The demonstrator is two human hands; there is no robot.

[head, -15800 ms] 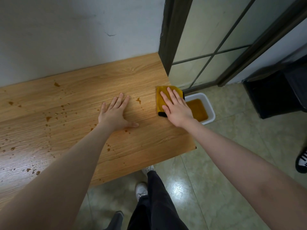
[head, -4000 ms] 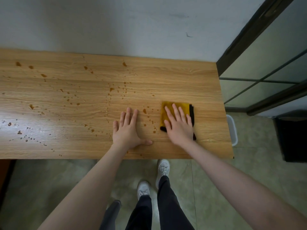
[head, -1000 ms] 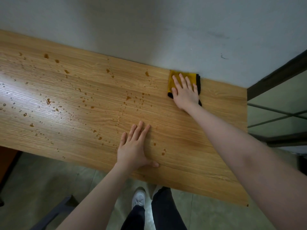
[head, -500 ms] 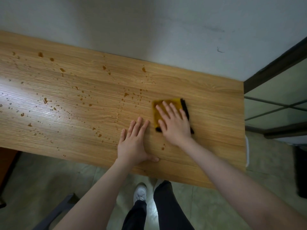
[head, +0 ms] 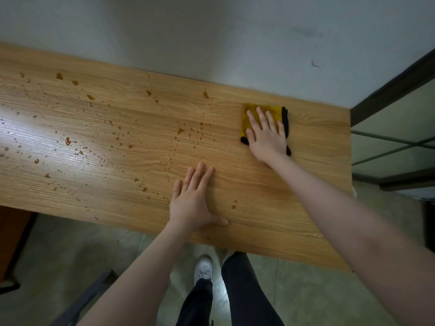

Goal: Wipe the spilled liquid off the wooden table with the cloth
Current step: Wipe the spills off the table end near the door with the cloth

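Wooden tabletop (head: pixel 270 208): right hand (head: pixel 267 135) flat on cloth (head: pixel 249 114) near far-right corner, drops (head: pixel 183 132) leftward, left hand (head: pixel 191 201) splayed, empty.

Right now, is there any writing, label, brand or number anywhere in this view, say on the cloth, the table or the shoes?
None can be read.
Cloth: plain yellow with a black edge, no label showing; the right hand covers much of it.
Table: only wood grain and brown drops.
Shoe: white, no brand visible.
Wall: small dark marks, not writing.
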